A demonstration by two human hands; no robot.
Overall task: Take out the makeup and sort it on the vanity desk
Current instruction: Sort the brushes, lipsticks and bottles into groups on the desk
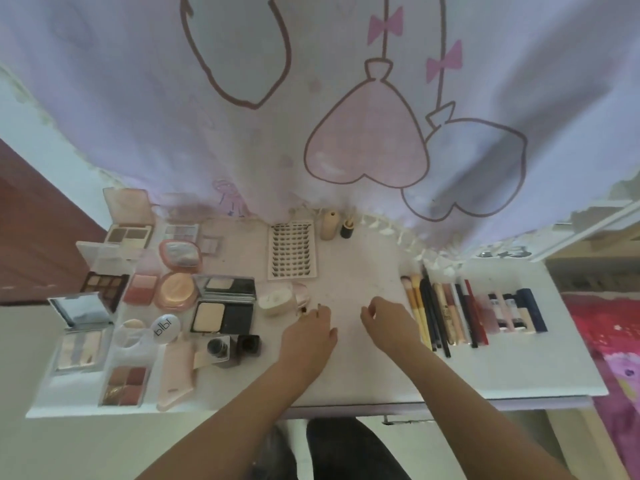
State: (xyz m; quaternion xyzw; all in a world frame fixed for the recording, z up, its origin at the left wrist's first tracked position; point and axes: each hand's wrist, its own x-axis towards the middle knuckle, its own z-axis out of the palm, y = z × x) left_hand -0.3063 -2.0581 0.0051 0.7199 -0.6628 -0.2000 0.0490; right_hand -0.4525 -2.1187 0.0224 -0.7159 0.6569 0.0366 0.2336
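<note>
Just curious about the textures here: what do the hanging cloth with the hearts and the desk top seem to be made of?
Hanging cloth: looks like soft woven fabric, matte; it drapes in folds and has a tasselled hem. Desk top: a smooth, hard white board, probably painted or laminated; which one is unclear.

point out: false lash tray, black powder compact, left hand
false lash tray [292, 250]: head view, middle of the card with the lash rows
black powder compact [221, 317]: head view, base, between powder pan and dark well
left hand [309, 332]: head view, back of the hand
</note>
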